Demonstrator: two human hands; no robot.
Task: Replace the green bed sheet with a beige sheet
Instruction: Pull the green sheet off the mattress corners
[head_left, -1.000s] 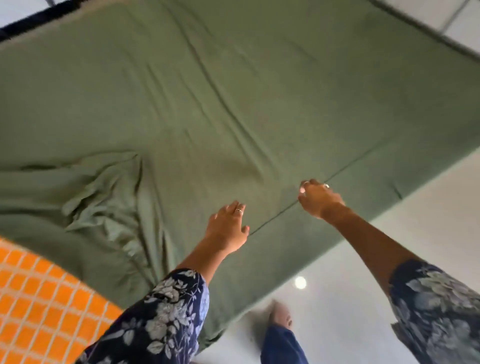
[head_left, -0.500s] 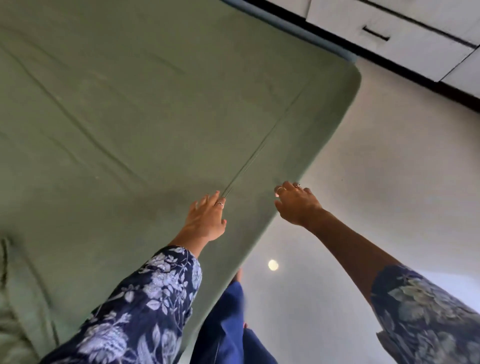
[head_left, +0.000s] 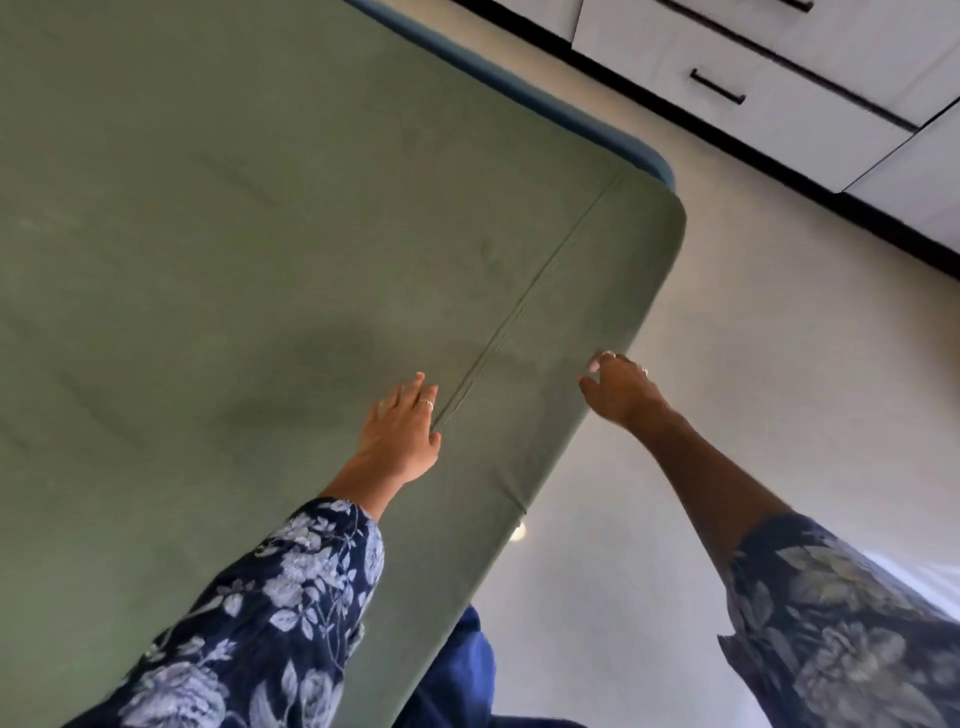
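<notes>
Because the smooth green cotton bed sheet (head_left: 234, 260) is stretched over the mattress up to its far right corner, a one-sided pull could snag it there. The left hand (head_left: 402, 434) lies flat, fingers straight, beside a crease; the right hand (head_left: 615, 387) curls over the right edge, seemingly pinching the fabric.

both arms reach forward, left hand (head_left: 402, 431) flat, right hand (head_left: 618, 387) fingers curled.
</notes>
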